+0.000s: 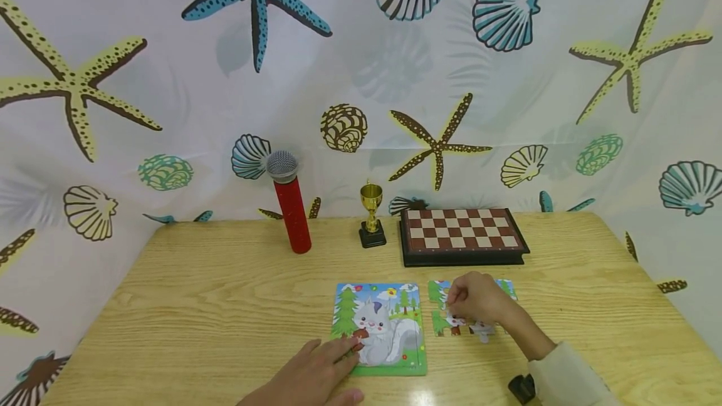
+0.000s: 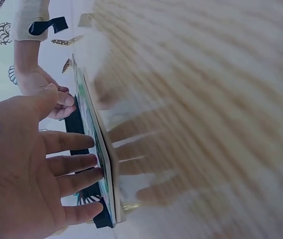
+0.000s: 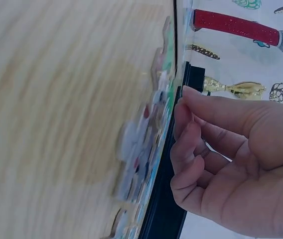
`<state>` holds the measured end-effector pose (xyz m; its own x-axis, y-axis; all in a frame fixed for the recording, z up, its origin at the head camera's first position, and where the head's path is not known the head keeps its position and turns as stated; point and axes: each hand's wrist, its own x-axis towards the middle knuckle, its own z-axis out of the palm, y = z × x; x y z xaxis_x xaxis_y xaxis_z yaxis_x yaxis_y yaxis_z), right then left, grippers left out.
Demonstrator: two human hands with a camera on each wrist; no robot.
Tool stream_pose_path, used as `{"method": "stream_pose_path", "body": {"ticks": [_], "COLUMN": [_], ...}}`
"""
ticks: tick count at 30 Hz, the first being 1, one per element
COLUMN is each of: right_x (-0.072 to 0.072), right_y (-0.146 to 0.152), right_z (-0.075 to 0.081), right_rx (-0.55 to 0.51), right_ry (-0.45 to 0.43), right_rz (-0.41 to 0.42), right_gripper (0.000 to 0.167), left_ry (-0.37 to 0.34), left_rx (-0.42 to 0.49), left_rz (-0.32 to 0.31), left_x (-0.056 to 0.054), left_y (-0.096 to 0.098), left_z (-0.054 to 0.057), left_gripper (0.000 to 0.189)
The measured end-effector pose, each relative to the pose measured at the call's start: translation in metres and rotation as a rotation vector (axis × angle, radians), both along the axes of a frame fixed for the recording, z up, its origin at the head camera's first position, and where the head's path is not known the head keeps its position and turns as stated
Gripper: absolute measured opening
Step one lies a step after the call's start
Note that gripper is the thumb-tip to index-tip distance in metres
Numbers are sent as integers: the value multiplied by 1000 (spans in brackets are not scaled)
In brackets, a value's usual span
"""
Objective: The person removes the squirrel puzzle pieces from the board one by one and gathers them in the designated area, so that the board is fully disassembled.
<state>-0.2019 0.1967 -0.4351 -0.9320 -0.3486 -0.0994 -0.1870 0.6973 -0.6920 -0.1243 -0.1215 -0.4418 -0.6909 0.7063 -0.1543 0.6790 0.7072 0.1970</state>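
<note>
A square picture puzzle [image 1: 397, 337] of a grey squirrel lies flat on the table. My left hand [image 1: 316, 368] rests its fairly straight fingertips on the puzzle's lower left part; in the left wrist view those fingers [image 2: 76, 181] are spread along its edge. To the right lies a partly joined group of puzzle pieces [image 1: 439, 324], with gaps in it. Over this group is my right hand [image 1: 482, 298], thumb and fingertips pinched together on a puzzle piece that the fingers mostly hide. In the right wrist view the pieces [image 3: 141, 149] lie beside the curled fingers [image 3: 186, 174].
Behind the puzzle stand a red microphone [image 1: 292, 212], a small gold trophy cup [image 1: 371, 218] and a brown-and-white chessboard box [image 1: 462, 230]. A patterned cloth [image 1: 316, 86] hangs behind the wooden table [image 1: 214, 306]. A black strap [image 1: 521, 388] shows at the right sleeve.
</note>
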Motion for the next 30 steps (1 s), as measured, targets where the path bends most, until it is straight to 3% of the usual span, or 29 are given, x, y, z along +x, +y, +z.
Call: {"method": "stream_pose_path", "body": {"ticks": [6,14,21,30], "right_x": [4,12,18,20], "right_y": [-13,-37,-55,-64], "right_z": [2,-3,-8,-8], "right_rx": [-20,-43,-64,-40], "right_ry": [10,-16,13,-28], "right_rz": [62,148,166,191], "right_gripper": [6,6,16,14], "left_ry": [13,-24,57,107], "left_rx": [17,-67,-18,-36], "left_rz": [-20,-104,-195,-240], "left_x": [0,3,1,-1], "left_y": [3,13,17,18], "left_z": [3,-4,-11,-16], "left_gripper": [66,73,76,77]}}
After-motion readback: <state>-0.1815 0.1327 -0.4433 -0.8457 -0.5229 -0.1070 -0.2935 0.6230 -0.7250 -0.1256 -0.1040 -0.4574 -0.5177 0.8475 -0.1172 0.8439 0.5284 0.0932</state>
